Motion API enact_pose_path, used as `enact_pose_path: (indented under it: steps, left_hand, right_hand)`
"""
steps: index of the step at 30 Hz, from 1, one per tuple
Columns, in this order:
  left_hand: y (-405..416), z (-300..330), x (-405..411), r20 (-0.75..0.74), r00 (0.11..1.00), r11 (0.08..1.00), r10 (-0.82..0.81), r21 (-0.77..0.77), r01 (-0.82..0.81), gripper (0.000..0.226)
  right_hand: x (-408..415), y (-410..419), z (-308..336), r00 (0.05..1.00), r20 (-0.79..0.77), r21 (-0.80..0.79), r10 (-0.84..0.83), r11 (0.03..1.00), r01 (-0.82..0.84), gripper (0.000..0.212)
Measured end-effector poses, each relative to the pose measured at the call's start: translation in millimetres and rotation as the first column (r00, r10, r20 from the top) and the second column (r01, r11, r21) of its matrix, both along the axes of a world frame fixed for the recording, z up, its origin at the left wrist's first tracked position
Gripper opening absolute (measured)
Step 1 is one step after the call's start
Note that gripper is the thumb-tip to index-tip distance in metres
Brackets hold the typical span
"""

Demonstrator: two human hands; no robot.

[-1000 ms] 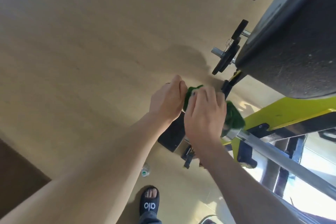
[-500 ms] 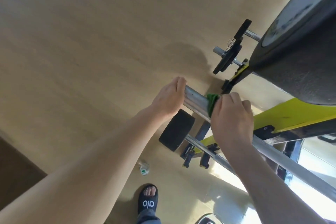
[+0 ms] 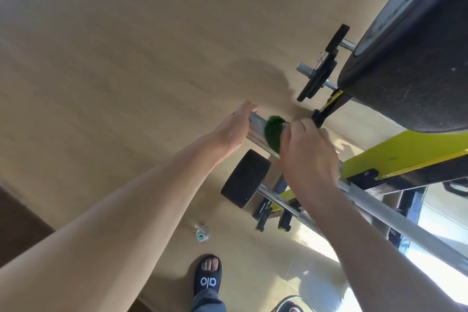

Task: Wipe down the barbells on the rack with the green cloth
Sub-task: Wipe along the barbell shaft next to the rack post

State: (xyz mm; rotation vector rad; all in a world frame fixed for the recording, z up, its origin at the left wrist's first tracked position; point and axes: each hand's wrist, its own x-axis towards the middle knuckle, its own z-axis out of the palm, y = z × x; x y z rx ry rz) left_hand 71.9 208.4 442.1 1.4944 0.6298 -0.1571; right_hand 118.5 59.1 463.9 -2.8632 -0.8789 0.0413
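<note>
A silver barbell [image 3: 395, 220] runs from the lower right up to its bare sleeve end near the middle of the head view. My left hand [image 3: 234, 126] rests against that sleeve end, fingers fairly straight over it. My right hand [image 3: 307, 157] grips the green cloth [image 3: 273, 132], which is wrapped around the sleeve just right of the left hand. A second barbell [image 3: 281, 200] with a black plate [image 3: 244, 178] lies lower on the yellow and black rack [image 3: 410, 154].
A large black plate [image 3: 415, 63] looms at the upper right, with smaller plates on a bar [image 3: 319, 76] beside it. A small plastic bottle [image 3: 201, 233] lies on the tan floor. My foot in a black slide sandal [image 3: 207, 276] is at the bottom.
My right hand slid out along the bar and back toward the sleeve end, so more of the green cloth shows beside it. The left hand stays at the end.
</note>
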Motion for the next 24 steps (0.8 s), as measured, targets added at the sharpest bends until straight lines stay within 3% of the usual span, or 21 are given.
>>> enact_pose_path:
  steps: [4,9,10,12,14,16,18,22,24]
  left_hand:
    - [0,-3,2,-0.021,1.000,1.000,-0.010,0.025,0.011,0.055]
    - [0,-8,3,0.019,1.000,1.000,0.025,0.015,-0.025,0.055]
    - [0,-8,4,0.023,0.999,0.999,0.029,0.021,-0.030,0.055]
    - [0,-9,4,0.025,0.999,0.999,0.027,0.033,-0.028,0.051]
    - [-1,-8,6,0.009,1.000,0.999,0.019,0.031,-0.019,0.056]
    - [0,-7,12,-0.008,0.999,0.998,0.039,0.045,-0.038,0.064]
    - [0,-13,19,-0.046,0.996,0.985,0.079,0.157,-0.071,0.062]
    - [-11,-9,18,0.011,0.998,0.842,0.059,0.537,-0.056,0.044]
    - [-14,-7,15,0.055,0.997,0.802,0.050,0.593,-0.073,0.040]
  right_hand:
    - [2,-24,6,0.998,0.005,-0.059,-0.067,0.996,0.067,0.042]
    - [2,34,-6,0.987,-0.093,0.169,-0.134,0.974,0.148,0.042]
    - [8,44,-8,0.983,-0.131,0.170,-0.130,0.974,0.151,0.044]
    - [26,62,-10,0.966,-0.232,0.021,-0.117,0.992,0.125,0.046]
    - [49,75,-8,0.869,-0.485,-0.064,-0.100,0.995,0.079,0.041]
    - [65,77,-7,0.668,-0.740,-0.015,-0.075,0.995,0.095,0.035]
    - [72,72,-12,0.597,-0.801,0.023,-0.055,0.992,0.122,0.038]
    - [65,70,-15,0.672,-0.740,0.077,0.011,0.995,0.069,0.033]
    - [55,66,-10,0.772,-0.635,-0.019,-0.024,1.000,0.016,0.036]
